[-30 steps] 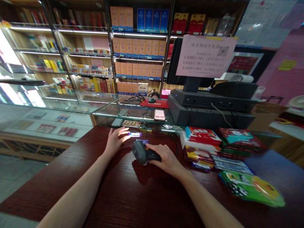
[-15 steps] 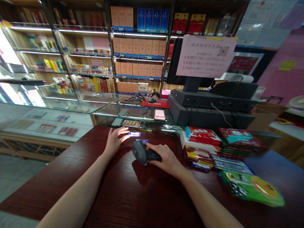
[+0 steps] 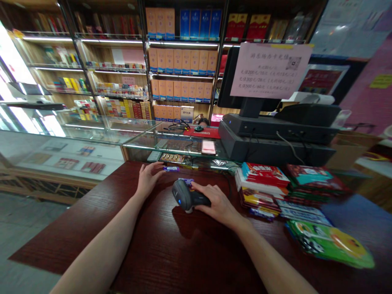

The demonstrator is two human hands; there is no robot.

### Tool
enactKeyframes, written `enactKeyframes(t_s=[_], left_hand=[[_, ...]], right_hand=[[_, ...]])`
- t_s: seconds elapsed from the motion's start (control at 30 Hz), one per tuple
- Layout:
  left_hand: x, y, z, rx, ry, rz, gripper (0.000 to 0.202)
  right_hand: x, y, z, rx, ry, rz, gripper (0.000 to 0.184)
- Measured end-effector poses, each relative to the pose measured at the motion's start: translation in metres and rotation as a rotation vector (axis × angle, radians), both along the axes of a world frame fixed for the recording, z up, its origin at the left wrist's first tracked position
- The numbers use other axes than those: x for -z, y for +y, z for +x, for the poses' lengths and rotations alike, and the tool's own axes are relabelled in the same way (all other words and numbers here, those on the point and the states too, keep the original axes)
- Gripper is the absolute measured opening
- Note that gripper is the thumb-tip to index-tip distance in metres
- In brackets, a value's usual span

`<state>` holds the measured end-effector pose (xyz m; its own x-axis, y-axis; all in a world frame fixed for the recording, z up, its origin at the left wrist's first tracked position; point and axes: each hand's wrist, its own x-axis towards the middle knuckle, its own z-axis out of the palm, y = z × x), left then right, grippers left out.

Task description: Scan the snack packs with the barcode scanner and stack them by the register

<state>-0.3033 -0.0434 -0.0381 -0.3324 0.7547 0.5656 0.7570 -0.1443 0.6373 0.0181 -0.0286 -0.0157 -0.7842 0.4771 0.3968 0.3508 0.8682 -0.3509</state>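
My right hand (image 3: 218, 204) lies over the grip of a dark grey handheld barcode scanner (image 3: 187, 196), whose head points left and shows a small blue light. Under the scanner's front edge, a small purple packet (image 3: 186, 180) lies partly hidden. My left hand (image 3: 149, 178) rests on the dark red wooden counter (image 3: 147, 241) with its fingers apart and nothing in them. Its fingertips lie just beside another small purple packet (image 3: 170, 168) near the counter's far edge.
A glass display case (image 3: 174, 148) stands beyond the counter, with a person's head (image 3: 203, 121) behind it. To the right are a black till base (image 3: 269, 147), a monitor with a pink notice (image 3: 269, 70), and stacks of snack packets (image 3: 263, 179). Shelves of boxes fill the back.
The whole view has shifted slightly as my head moved. The scanner's blue light now shows. Both hands stay nearly where they were.
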Motion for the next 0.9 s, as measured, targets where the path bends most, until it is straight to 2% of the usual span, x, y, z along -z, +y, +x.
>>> enactKeyframes(t_s=[0.37,0.9], left_hand=[[-0.0004,0.0001,-0.0002,-0.028,0.081,0.011,0.031],[0.0029,0.0006,0.0003,-0.022,0.072,0.021,0.033]], right_hand=[[0.0003,-0.0011,0.0002,-0.029,0.014,-0.018,0.072],[0.0002,-0.0032,-0.0006,-0.045,0.002,-0.049,0.071]])
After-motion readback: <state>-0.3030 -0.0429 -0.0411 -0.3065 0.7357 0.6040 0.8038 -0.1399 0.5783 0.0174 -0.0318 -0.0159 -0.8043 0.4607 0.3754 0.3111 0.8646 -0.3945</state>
